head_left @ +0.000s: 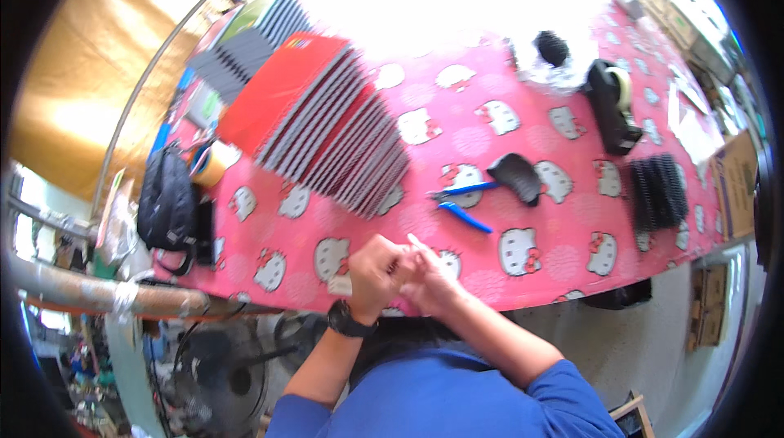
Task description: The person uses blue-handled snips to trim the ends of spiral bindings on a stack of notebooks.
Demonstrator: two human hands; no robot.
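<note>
My hands meet above the near edge of the table. My left hand (376, 271), with a black watch (351, 320) on its wrist, is curled closed. My right hand (431, 281) touches it from the right, fingers bent and pressed together, slightly blurred. Anything between them is hidden or too small to name. Beyond my hands, blue-handled cutting pliers (465, 216) lie with their handles apart, next to a black curved object (515, 177). A tall fanned stack of red-covered notebooks (327, 124) stands ahead on the left.
A pink patterned cloth (441, 144) covers the table. Grey notebooks (234, 62), a black bag (167, 200) and a tape roll (211, 168) are at the left. At the right are a tape dispenser (612, 107), black binding coils (656, 191), a black roll (552, 48) in plastic and a cardboard box (734, 185).
</note>
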